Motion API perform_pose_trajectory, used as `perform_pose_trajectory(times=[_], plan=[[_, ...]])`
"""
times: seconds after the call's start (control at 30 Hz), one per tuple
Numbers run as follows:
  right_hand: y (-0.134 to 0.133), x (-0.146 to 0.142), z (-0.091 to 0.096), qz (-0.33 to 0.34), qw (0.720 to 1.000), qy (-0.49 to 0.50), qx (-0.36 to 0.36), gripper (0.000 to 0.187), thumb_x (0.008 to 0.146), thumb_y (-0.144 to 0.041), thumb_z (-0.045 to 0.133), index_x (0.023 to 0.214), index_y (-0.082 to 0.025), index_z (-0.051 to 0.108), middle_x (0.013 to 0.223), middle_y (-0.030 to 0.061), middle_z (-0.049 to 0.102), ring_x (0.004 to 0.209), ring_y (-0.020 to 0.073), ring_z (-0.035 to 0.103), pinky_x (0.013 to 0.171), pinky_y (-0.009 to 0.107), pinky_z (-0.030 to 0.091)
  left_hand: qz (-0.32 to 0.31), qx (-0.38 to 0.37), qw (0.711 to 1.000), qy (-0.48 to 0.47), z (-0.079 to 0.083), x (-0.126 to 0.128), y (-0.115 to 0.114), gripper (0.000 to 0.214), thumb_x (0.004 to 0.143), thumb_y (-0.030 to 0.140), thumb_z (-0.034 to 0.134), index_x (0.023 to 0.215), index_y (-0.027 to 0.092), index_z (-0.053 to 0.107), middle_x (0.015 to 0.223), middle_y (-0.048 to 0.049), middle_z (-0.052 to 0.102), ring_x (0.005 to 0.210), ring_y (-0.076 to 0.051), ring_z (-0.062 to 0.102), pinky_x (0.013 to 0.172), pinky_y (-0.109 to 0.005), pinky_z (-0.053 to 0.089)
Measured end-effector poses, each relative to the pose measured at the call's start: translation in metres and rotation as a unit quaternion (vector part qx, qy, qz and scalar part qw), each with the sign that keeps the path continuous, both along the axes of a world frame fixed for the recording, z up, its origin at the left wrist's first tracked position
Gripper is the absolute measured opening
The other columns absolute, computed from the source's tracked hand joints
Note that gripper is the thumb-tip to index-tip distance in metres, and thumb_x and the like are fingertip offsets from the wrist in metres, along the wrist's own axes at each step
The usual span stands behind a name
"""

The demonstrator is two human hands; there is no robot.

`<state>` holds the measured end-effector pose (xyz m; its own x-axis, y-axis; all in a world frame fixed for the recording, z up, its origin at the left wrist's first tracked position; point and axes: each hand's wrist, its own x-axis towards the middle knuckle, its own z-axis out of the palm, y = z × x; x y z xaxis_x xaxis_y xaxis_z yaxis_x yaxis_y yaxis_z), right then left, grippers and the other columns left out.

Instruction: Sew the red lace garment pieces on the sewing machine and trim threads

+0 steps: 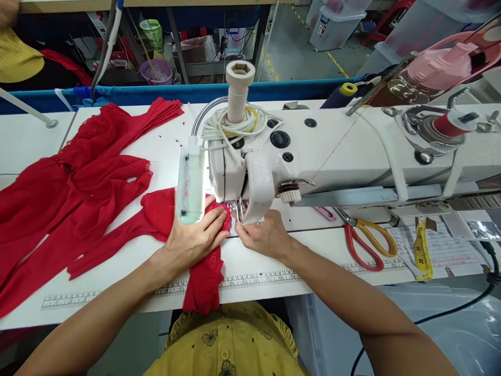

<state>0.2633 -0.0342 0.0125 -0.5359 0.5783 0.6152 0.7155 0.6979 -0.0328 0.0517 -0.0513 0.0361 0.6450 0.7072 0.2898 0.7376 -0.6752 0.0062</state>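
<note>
A red lace-trimmed garment piece [158, 214] lies under the head of a white sewing machine [260, 183], one end hanging over the table's front edge. My left hand [198, 235] rests on it just left of the presser foot [239, 209], fingers stretched out and lying flat. To the right of the foot is my right hand [264, 235], its fingers curled together close to the needle area. Its fingertips are partly behind the machine head, so I cannot see what they pinch. A small lit lamp [190, 183] hangs above my left hand.
More red garments [78, 177] are heaped on the left of the table. Scissors [364, 235] with red and orange handles, a yellow measuring tape [422, 250] and a written paper [457, 248] lie at right. A co-worker's yellow sleeve [18, 57] shows top left.
</note>
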Motion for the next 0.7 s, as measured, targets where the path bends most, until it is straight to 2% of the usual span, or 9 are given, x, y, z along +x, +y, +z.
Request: perform_pose_trajectory(times=[0.23,0.37,0.43,0.5,0.57,0.7], plan=[[-0.001,0.000,0.002,-0.003,1.000,0.008,0.011,0.040,0.081,-0.010,0.055,0.045,-0.020,0.040,0.047,-0.0018,0.039,0.049,0.0113,0.031,0.050,0.031,0.019,0.027,-0.015,1.000,0.004,-0.001,0.001,0.003,0.036,0.099,0.035,0.053,0.127,0.016,0.065,0.110,-0.0140,0.074,0.103,-0.034,0.066,0.086,-0.054,0.053],[-0.002,0.001,0.001,-0.003,0.999,-0.019,-0.040,0.039,0.083,-0.009,0.052,0.045,-0.020,0.048,0.046,-0.0007,0.042,0.051,0.0119,0.036,0.050,0.032,0.021,0.025,-0.007,1.000,-0.013,-0.003,0.001,0.005,0.032,0.098,0.033,0.054,0.123,0.018,0.067,0.110,-0.0117,0.074,0.102,-0.033,0.066,0.099,-0.067,0.042],[-0.003,0.002,0.001,-0.003,0.995,-0.036,-0.092,0.032,0.088,-0.013,0.050,0.061,-0.020,0.065,0.050,-0.0006,0.051,0.052,0.0122,0.041,0.051,0.031,0.024,0.013,0.018,0.999,-0.033,-0.004,-0.001,0.004,0.026,0.097,0.031,0.055,0.115,0.019,0.071,0.110,-0.0101,0.074,0.102,-0.032,0.066,0.104,-0.073,0.033],[-0.005,0.002,-0.001,0.001,0.990,-0.050,-0.135,0.028,0.092,-0.018,0.048,0.093,-0.022,0.075,0.056,-0.0010,0.060,0.052,0.0125,0.044,0.051,0.031,0.025,-0.002,0.037,0.998,-0.041,-0.005,-0.003,0.004,0.023,0.096,0.028,0.057,0.111,0.020,0.072,0.107,-0.0087,0.075,0.099,-0.030,0.067,0.106,-0.075,0.027],[-0.006,0.002,-0.002,0.004,0.985,-0.066,-0.159,0.034,0.094,-0.022,0.047,0.117,-0.023,0.072,0.060,-0.0012,0.065,0.052,0.0127,0.046,0.051,0.032,0.024,-0.008,0.041,0.999,-0.029,-0.005,-0.006,0.004,0.022,0.097,0.029,0.056,0.111,0.021,0.071,0.101,-0.0070,0.076,0.095,-0.028,0.067,0.107,-0.074,0.027],[-0.009,0.002,-0.003,-0.003,0.978,-0.093,-0.187,0.040,0.096,-0.023,0.045,0.129,-0.024,0.068,0.061,-0.0012,0.068,0.051,0.0131,0.049,0.051,0.033,0.021,0.001,0.017,1.000,-0.009,-0.004,-0.010,0.005,0.024,0.099,0.032,0.054,0.115,0.023,0.069,0.103,-0.0057,0.076,0.092,-0.026,0.068,0.107,-0.068,0.032]])
